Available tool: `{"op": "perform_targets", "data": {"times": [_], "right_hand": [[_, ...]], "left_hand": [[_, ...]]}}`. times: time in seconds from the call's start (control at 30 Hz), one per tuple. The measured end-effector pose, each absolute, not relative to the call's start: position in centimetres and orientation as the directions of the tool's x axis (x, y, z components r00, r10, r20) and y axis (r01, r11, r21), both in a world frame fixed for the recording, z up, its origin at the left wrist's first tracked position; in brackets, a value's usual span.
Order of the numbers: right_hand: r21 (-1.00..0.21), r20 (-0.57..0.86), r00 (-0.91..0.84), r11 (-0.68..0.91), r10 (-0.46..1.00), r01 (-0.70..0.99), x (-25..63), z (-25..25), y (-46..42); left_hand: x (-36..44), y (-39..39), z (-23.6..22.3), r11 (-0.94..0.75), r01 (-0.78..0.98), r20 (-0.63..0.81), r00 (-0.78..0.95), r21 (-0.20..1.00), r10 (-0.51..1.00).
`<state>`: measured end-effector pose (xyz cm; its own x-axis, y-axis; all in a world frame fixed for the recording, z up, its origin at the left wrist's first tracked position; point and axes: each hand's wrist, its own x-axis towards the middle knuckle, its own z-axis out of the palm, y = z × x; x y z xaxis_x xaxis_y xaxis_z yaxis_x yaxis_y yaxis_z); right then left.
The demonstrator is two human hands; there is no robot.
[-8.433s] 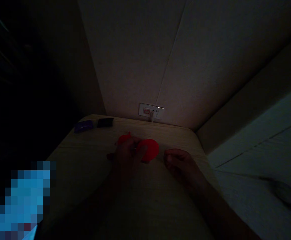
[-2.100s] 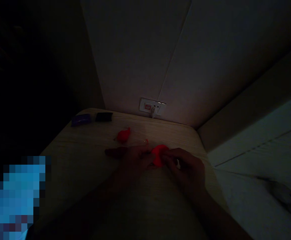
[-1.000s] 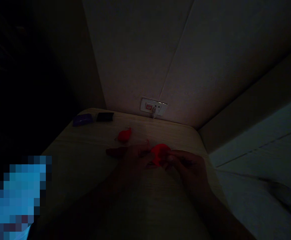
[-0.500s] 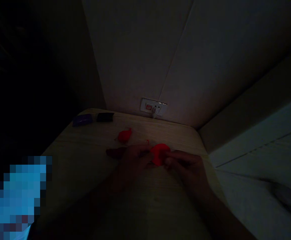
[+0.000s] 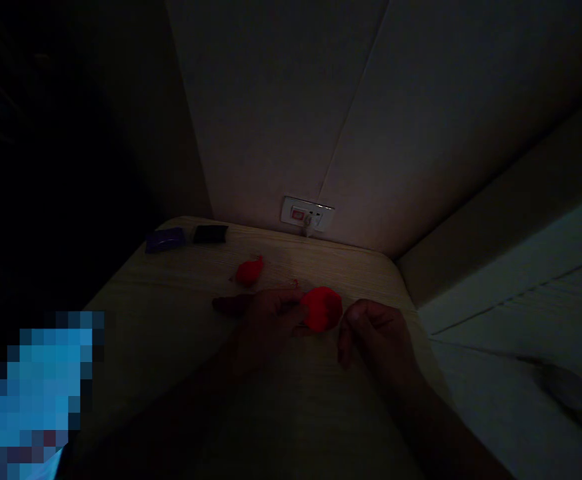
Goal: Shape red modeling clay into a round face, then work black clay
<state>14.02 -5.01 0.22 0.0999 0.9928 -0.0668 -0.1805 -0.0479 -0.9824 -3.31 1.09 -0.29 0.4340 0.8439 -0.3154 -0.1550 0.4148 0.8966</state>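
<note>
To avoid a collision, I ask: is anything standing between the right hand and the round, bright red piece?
Nothing visible stands between the right hand and the round red piece, only a narrow gap. The left hand holds its opposite side. Dim light could hide something thin.

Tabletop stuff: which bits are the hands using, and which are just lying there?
In use:
- red round piece, held by the left hand; the right hand is close beside it

Probably just lying about:
- small red lump (similar colour, so it might belong too)
- dark red thing
- purple packet
- black packet
</note>
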Motion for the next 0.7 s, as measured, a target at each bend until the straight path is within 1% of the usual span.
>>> {"op": "perform_targets", "data": {"times": [0.17,0.3,0.37,0.43,0.57,0.63,0.7], "right_hand": [[-0.995,-0.003,0.121,0.009,0.993,-0.102,14.09,0.23,-4.62],[-0.997,0.011,0.107,0.019,0.994,-0.074,14.23,0.02,-4.58],[-0.997,0.013,0.078,0.019,0.997,-0.081,14.27,-0.1,-4.69],[-0.992,-0.003,0.047,0.003,0.999,-0.122,14.25,-0.12,-4.82],[-0.977,-0.073,0.021,-0.068,0.997,-0.203,14.15,0.06,-4.97],[-0.977,-0.092,0.038,-0.083,0.995,-0.197,14.17,0.06,-4.97],[-0.982,-0.08,0.062,-0.068,0.995,-0.174,14.22,-0.02,-4.94]], "left_hand": [[-3.35,0.99,-0.34,0.407,-0.151,-0.312,0.427,0.901,0.849],[-3.42,0.97,-0.26,0.405,-0.14,-0.313,0.431,0.903,0.846],[-3.45,0.98,-0.1,0.411,-0.136,-0.318,0.434,0.902,0.843],[-3.45,0.99,0.02,0.411,-0.133,-0.321,0.431,0.902,0.843],[-3.37,1.07,-0.13,0.425,-0.137,-0.337,0.418,0.895,0.844],[-3.32,1.11,-0.35,0.432,-0.151,-0.34,0.415,0.889,0.844],[-3.29,1.12,-0.51,0.435,-0.152,-0.345,0.407,0.887,0.846]]}}
